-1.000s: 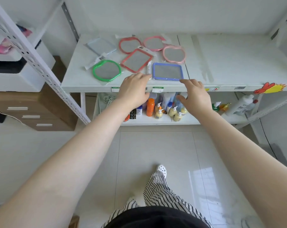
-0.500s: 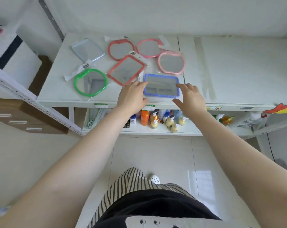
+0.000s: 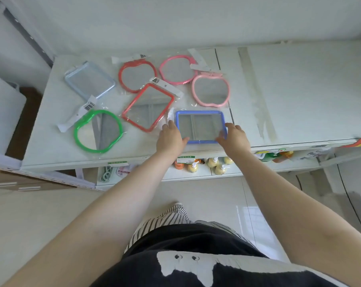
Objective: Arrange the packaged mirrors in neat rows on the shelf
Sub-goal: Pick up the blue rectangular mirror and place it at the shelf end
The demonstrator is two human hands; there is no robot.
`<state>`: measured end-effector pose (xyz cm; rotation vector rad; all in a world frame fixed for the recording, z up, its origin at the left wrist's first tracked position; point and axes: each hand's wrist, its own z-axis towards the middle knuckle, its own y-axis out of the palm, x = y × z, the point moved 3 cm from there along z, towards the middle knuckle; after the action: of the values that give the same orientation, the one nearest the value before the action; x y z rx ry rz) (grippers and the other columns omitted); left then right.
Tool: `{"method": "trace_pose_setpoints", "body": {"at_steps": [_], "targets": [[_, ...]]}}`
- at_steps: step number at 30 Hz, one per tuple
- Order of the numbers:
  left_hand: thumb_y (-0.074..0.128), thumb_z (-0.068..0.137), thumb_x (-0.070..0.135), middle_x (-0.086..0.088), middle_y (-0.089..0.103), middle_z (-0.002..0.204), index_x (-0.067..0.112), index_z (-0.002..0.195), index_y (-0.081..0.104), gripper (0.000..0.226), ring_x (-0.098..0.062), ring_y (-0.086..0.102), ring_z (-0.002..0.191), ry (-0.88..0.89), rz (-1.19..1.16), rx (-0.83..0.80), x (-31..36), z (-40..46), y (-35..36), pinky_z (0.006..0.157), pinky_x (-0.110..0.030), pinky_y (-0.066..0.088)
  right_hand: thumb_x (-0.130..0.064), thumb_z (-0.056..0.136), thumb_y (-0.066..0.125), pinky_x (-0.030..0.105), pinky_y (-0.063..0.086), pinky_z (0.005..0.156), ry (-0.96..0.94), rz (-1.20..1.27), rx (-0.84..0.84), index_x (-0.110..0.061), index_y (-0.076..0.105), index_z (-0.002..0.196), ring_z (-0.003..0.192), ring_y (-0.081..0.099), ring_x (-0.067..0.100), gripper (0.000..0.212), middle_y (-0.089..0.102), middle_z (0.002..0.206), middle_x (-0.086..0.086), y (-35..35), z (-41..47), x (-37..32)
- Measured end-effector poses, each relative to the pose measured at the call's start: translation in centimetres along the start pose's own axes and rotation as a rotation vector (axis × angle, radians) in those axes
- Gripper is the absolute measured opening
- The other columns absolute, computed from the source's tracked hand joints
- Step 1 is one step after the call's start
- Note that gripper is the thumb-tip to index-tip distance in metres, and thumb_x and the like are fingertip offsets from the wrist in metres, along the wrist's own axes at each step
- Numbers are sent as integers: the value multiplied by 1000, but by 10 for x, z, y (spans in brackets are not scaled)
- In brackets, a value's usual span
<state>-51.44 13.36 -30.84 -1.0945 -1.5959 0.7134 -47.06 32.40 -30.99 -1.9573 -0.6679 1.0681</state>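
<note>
Several packaged mirrors lie scattered on the white shelf [image 3: 299, 90]. A blue rectangular mirror [image 3: 200, 126] sits near the front edge. My left hand [image 3: 171, 137] grips its left side and my right hand [image 3: 233, 137] grips its right side. To its left lie a red rectangular mirror [image 3: 148, 107] and a green apple-shaped mirror [image 3: 97, 131]. Behind are a pale blue rectangular mirror [image 3: 89, 81], a red apple-shaped mirror [image 3: 137, 76], a pink round mirror [image 3: 177, 69] and a light pink apple-shaped mirror [image 3: 210, 90].
The shelf's right half is bare apart from tape strips [image 3: 256, 94]. A lower shelf holds pump bottles [image 3: 215, 164] and other small goods. A perforated metal upright [image 3: 26, 30] stands at the left. A brown cabinet [image 3: 20, 183] sits on the floor at left.
The view has moved closer over the shelf. Both hands have moved from the front edge onto the blue mirror's two sides and closed on it.
</note>
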Motion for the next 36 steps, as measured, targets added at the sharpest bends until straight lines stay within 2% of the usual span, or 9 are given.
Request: {"method": "trace_pose_setpoints", "body": {"at_steps": [8, 11, 14, 18, 22, 28, 31, 33, 36], "targets": [[70, 84, 27, -16, 51, 129, 2, 130, 39, 61, -33, 54, 117, -200, -332, -133, 3, 12, 18, 92, -37, 45, -25, 83, 70, 41, 40, 100, 106, 151, -25, -14, 38, 140, 120, 45, 36, 66, 44, 131, 17, 4, 14, 6], [75, 78, 25, -9, 61, 117, 8, 119, 49, 51, -28, 60, 104, -227, -545, -158, 1, 10, 18, 84, -35, 49, -27, 80, 74, 41, 45, 94, 130, 255, -62, -16, 35, 142, 116, 50, 33, 75, 48, 129, 15, -5, 15, 15], [72, 82, 18, -6, 56, 109, 12, 124, 47, 50, -23, 59, 90, -241, -702, -183, 3, 2, 9, 71, -30, 52, -30, 78, 77, 35, 47, 78, 146, 435, -152, -16, 34, 143, 92, 56, 26, 79, 55, 111, 7, -18, 9, 26], [62, 89, 2, -10, 56, 114, 13, 137, 43, 53, -17, 64, 78, -228, -948, -386, 16, -12, -15, 59, -23, 60, -31, 82, 71, 33, 51, 70, 139, 601, -127, -15, 46, 135, 68, 56, 21, 61, 58, 81, 1, -48, 7, 38], [61, 89, 0, -7, 57, 111, 17, 129, 50, 45, -14, 63, 76, -141, -918, -411, 35, -23, -36, 52, -15, 54, -26, 88, 63, 22, 38, 52, -23, 591, -150, -16, 66, 104, 58, 51, 13, 19, 61, 75, 0, -86, 3, 40], [61, 90, 4, -2, 61, 108, 24, 138, 45, 55, -13, 65, 79, -96, -786, -460, 47, -45, -52, 62, -17, 52, -26, 92, 58, 18, 33, 43, -44, 715, -131, -15, 67, 87, 53, 47, 15, 15, 56, 69, 3, -102, -8, 45], [62, 89, 6, -3, 64, 98, 13, 141, 41, 57, -10, 63, 78, -153, -969, -262, 55, -52, -49, 57, -14, 55, -19, 92, 59, 12, 39, 41, -13, 788, -90, -14, 63, 72, 41, 46, 8, 21, 53, 64, 4, -106, -17, 51], [61, 91, 9, -5, 62, 100, 7, 136, 43, 48, -10, 62, 78, -188, -1178, -171, 63, -58, -41, 75, -21, 59, -19, 92, 62, 11, 47, 46, 48, 895, -50, -14, 62, 70, 42, 49, 7, 22, 56, 66, 2, -107, -25, 55], [60, 92, 13, -9, 64, 100, 2, 110, 57, 21, -13, 63, 84, -201, -1327, -326, 83, -78, -21, 92, -24, 50, -17, 90, 64, 11, 50, 48, 126, 1037, 10, -12, 61, 70, 38, 55, 5, 21, 59, 67, 3, -107, -39, 61]]}}
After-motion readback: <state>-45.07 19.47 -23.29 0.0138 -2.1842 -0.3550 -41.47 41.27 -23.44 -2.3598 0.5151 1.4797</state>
